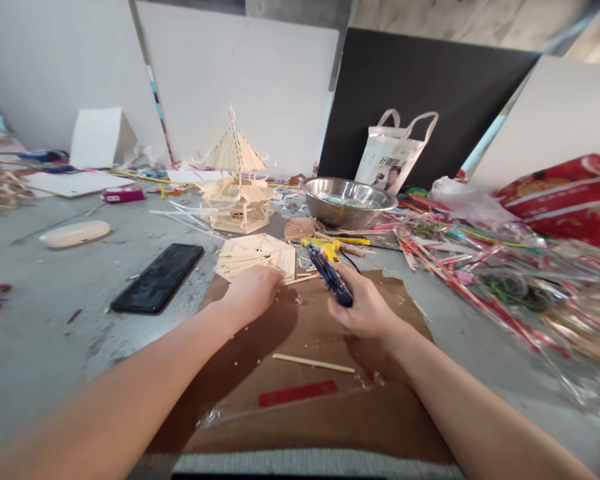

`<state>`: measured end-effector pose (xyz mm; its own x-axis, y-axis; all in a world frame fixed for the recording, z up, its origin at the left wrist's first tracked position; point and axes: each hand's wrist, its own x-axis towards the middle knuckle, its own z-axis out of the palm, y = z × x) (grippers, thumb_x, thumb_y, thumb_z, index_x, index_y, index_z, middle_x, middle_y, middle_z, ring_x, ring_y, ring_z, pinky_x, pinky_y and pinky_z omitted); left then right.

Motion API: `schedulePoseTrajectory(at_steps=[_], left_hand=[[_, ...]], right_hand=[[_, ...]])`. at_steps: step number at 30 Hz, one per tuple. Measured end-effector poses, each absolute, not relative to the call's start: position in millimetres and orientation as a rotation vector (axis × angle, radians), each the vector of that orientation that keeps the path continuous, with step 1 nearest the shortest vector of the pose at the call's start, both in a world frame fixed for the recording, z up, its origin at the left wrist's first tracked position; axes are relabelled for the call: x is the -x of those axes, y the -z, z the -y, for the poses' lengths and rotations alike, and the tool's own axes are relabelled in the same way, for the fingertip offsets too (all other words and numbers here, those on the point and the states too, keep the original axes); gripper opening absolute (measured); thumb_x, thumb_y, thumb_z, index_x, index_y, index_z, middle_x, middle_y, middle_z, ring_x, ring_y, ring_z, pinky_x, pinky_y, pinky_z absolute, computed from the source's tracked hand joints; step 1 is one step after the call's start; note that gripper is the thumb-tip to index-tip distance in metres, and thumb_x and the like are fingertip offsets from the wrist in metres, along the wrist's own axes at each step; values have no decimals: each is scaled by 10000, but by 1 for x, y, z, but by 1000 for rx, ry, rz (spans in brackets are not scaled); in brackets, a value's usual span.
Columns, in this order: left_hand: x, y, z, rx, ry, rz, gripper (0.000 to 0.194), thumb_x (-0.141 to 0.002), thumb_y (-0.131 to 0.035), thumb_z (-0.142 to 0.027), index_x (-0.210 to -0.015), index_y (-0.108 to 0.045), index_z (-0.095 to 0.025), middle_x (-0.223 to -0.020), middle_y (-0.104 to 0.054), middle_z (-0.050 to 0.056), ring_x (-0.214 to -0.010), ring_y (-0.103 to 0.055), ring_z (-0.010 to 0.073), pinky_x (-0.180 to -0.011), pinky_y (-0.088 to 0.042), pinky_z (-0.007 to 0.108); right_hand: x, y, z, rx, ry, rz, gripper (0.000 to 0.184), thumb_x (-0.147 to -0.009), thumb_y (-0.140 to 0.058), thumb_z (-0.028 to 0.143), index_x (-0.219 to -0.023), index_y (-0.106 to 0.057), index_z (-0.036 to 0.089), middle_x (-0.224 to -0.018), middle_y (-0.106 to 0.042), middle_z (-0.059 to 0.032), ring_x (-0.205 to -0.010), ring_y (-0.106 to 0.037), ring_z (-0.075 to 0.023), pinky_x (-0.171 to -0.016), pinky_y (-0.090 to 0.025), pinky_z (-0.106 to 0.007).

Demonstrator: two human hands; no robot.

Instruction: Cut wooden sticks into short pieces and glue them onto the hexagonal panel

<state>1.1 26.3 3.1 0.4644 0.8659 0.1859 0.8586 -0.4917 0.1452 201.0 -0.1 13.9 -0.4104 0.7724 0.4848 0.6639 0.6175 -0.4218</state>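
Observation:
My right hand (pixel 367 307) is wrapped round dark blue-handled pliers (pixel 333 277), their metal head pointing up and away from me. My left hand (pixel 255 297) has its fingers closed at the near edge of a flat hexagonal panel of thin wooden sticks (pixel 240 253). Its fingertips are partly hidden, so what they pinch cannot be made out; loose sticks (pixel 303 277) lie right beside them. Nearer to me, a single wooden stick (pixel 313 363) rests on the brown mat (pixel 260 433), above a red strip (pixel 297 393). Pale offcuts are scattered over the mat.
A stick-built pagoda (pixel 235 193) stands behind the panel. Beyond the pliers are a yellow glue gun (pixel 325 247) and a steel bowl (pixel 347 203). A black phone (pixel 157 279) lies to the left. Tangled strips and wires (pixel 480 287) cover the right side, near a red bag (pixel 570 200).

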Motion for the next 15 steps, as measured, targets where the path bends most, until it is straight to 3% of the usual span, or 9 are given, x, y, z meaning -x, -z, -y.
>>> schedulePoseTrajectory(at_steps=[5, 11, 15], left_hand=[[0, -2, -27, -2739, -322, -1532, 201, -756, -351, -155, -725, -549, -152, -736, -587, 78, -754, -538, 194, -650, -393, 281], [2, -3, -27, -2882, -277, -1554, 202, -734, -385, -123, -809, -572, -145, -954, -551, 107, -946, -467, 231, -796, -344, 362], [-4, -14, -14, -2913, -277, -1470, 188, -733, -395, -143, -740, -583, -150, -775, -576, 79, -832, -504, 217, -691, -377, 318]], right_hand=[[-201, -11, -1, 1117, -191, 2190, 492, -581, -465, 125, -1068, -409, 162, -978, -535, -72, -907, -497, -192, -784, -387, -304], [-201, -12, -1, 1112, -186, 2198, 480, -584, -464, 128, -1060, -411, 160, -972, -535, -75, -903, -499, -195, -770, -397, -301], [-202, -10, -2, 1138, -183, 2172, 471, -585, -468, 140, -1052, -409, 166, -953, -538, -73, -872, -508, -193, -757, -402, -308]])
